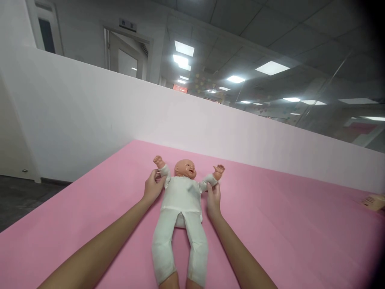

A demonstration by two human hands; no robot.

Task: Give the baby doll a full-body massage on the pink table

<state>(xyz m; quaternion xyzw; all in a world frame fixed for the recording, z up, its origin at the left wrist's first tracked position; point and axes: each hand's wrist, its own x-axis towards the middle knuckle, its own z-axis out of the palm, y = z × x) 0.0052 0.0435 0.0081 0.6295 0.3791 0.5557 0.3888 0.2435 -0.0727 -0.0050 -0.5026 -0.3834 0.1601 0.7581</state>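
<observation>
Pink desk [270, 224] carries a doll [182, 208] lying lengthwise away from the person; left hand [152, 188] and right hand [213, 200] each clasp a sleeve.

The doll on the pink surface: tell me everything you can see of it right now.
The doll is a bald baby figure of plastic-looking skin in a white one-piece suit. It lies face up on the pink surface, head toward the white wall, arms raised with fists up, legs stretched toward the camera, bare feet at the frame's edge. The left hand grips one sleeve, the right hand the other.
</observation>
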